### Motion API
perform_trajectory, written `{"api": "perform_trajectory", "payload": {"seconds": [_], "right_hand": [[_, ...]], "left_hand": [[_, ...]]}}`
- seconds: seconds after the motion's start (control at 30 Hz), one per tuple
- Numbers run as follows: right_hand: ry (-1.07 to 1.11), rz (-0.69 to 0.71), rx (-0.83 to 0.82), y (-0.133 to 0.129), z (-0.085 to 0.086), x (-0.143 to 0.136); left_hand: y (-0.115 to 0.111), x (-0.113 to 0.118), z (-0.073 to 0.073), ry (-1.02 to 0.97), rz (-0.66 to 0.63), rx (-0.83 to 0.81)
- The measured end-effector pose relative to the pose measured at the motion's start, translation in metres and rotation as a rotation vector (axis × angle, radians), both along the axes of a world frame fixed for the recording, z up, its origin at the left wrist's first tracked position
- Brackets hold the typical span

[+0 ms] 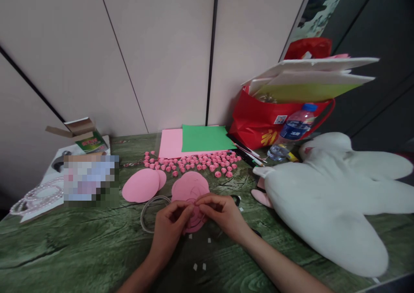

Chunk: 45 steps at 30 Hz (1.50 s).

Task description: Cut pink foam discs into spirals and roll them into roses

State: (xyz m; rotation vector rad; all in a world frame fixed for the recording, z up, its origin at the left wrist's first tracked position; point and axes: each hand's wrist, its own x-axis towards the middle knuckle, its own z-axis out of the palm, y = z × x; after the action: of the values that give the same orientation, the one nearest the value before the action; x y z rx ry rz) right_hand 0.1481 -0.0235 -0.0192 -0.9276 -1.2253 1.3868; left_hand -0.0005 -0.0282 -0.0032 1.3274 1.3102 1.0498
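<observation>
My left hand (170, 224) and my right hand (223, 213) meet over a pink paper spiral strip (196, 222), each pinching part of it just above the green table (80, 250). Right behind the hands lies a stack of pink paper circles (189, 185). Another pink disc (141, 185) rests to their left. A grey wire ring (148, 211) lies beside my left hand. Several small rolled pink paper roses (194, 162) are scattered further back.
Pink and green paper sheets (197, 138) lie at the back. A red bag (268, 120) with boards, a water bottle (296, 127) and pens (249, 152) stand back right. A white plush toy (326, 189) fills the right side. A small box (87, 135) and beads (39, 196) sit left.
</observation>
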Motion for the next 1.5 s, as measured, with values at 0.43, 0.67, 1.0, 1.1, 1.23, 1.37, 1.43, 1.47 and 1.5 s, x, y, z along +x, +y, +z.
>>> {"api": "perform_trajectory", "payload": {"seconds": [0.43,0.67,1.0,1.1,1.23,1.37,1.43,1.47,1.5], "right_hand": [[-0.008,-0.004,0.020,-0.0005,0.0011,-0.0003],[-0.030,-0.028,0.024,-0.0005,0.0003,-0.0001],[0.026,-0.035,0.013,-0.0005,0.0009,-0.0004],[0.028,-0.058,0.008,-0.0003,0.0014,-0.0010],[0.027,-0.095,-0.016,-0.0005,0.0024,-0.0013],[0.085,-0.065,-0.094,-0.0011,0.0025,-0.0006],[0.118,-0.041,-0.107,-0.0013,0.0019,0.0002],[0.128,-0.036,-0.108,-0.0014,0.0016,0.0006],[0.133,-0.033,-0.112,-0.0014,0.0013,0.0008]], "left_hand": [[-0.0006,-0.0006,-0.0017,0.003,-0.017,-0.002],[-0.0012,0.0005,0.0004,0.015,0.002,0.000],[-0.0010,0.0001,-0.0007,-0.021,-0.006,-0.022],[-0.0024,0.0012,0.0018,-0.033,-0.007,-0.016],[-0.0040,0.0024,0.0030,-0.076,-0.048,-0.022],[-0.0041,0.0029,0.0020,-0.104,-0.066,-0.026],[-0.0038,0.0031,0.0016,-0.107,-0.059,-0.029],[-0.0036,0.0032,0.0014,-0.107,-0.056,-0.032],[-0.0034,0.0032,0.0012,-0.108,-0.054,-0.036]]}}
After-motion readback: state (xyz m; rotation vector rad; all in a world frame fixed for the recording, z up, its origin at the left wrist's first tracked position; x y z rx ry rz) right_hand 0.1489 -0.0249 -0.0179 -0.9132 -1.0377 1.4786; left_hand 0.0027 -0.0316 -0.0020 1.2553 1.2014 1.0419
